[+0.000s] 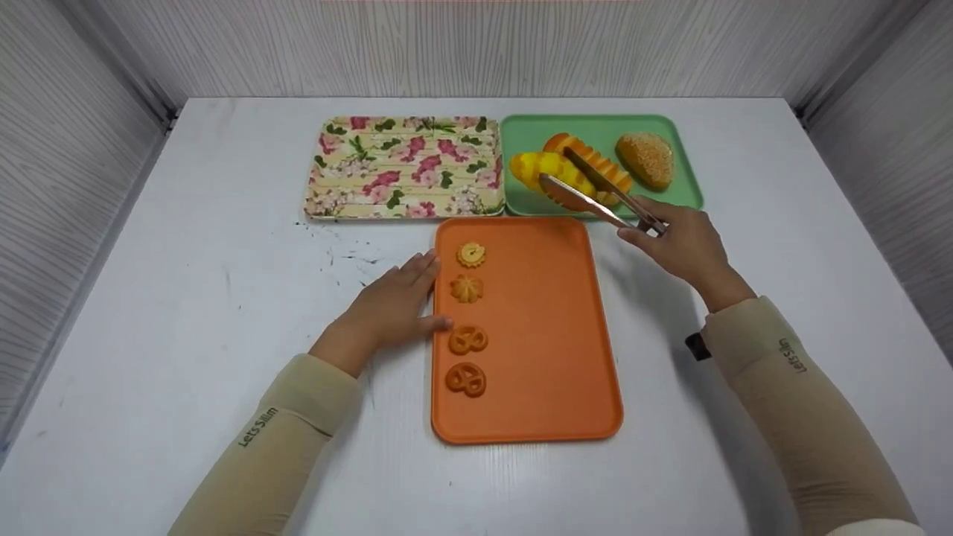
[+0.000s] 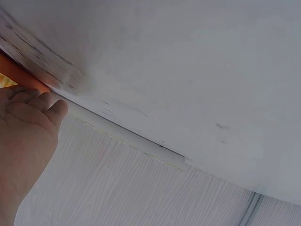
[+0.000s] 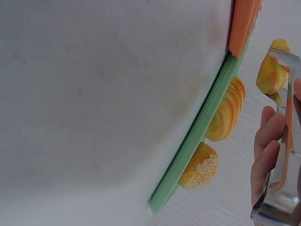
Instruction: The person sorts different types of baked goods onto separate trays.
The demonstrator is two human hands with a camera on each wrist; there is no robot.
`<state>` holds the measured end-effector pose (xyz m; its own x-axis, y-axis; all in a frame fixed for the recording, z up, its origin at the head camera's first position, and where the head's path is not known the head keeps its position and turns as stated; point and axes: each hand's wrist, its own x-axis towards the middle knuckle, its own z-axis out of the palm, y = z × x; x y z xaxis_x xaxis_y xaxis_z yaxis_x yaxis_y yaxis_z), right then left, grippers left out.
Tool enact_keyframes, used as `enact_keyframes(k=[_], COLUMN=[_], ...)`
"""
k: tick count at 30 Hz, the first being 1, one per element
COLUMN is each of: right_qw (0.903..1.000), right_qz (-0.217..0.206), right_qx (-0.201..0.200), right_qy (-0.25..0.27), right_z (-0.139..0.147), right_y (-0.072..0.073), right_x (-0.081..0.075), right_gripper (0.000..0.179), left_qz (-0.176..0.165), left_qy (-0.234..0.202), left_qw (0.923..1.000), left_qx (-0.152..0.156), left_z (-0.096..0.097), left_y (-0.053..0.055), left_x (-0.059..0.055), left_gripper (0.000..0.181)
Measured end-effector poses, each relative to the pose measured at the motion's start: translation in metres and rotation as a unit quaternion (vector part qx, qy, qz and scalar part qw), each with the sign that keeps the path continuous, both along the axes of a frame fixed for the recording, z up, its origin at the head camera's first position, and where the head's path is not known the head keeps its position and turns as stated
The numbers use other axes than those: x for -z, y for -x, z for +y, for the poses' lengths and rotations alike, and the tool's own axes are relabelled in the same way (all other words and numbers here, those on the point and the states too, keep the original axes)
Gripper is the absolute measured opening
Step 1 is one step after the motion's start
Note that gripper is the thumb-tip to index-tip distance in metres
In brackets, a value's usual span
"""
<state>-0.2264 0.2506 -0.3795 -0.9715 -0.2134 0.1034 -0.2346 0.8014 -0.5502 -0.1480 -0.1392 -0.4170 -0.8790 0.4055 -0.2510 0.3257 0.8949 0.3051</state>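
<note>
The right hand grips silver metal tongs, whose tips hold a yellow, oblong bread roll, upper right of the frame, above the green rectangular tray; the left hand, fingers outstretched, touches the orange rectangular tray; to me the roll looks light, perhaps springy; best pinched gently across its middle.

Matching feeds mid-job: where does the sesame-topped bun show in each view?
Head: the sesame-topped bun sits upper right, on the right of the green tray.
Left wrist: not in it.
Right wrist: lower right of centre, behind the green tray's rim.
Shared landmark: orange tray, central, at left edge, and top right respectively.
</note>
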Motion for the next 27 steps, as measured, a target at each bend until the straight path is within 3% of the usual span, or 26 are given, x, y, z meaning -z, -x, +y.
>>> enact_keyframes(k=[9, 27], right_qw=[0.9994, 0.9979], right_qz=[-0.019, -0.021], right_qx=[0.012, -0.006], right_qy=[-0.027, -0.062], right_z=[-0.002, -0.008], right_y=[0.006, 0.016], right_x=[0.004, 0.006], right_gripper=[0.064, 0.061], left_qz=[-0.003, -0.001], left_qy=[0.000, -0.009], left_qw=[1.0000, 1.0000], left_qx=[0.000, -0.003], left_z=[0.001, 0.000], left_y=[-0.001, -0.001], left_x=[-0.001, 0.000], left_gripper=[0.094, 0.093])
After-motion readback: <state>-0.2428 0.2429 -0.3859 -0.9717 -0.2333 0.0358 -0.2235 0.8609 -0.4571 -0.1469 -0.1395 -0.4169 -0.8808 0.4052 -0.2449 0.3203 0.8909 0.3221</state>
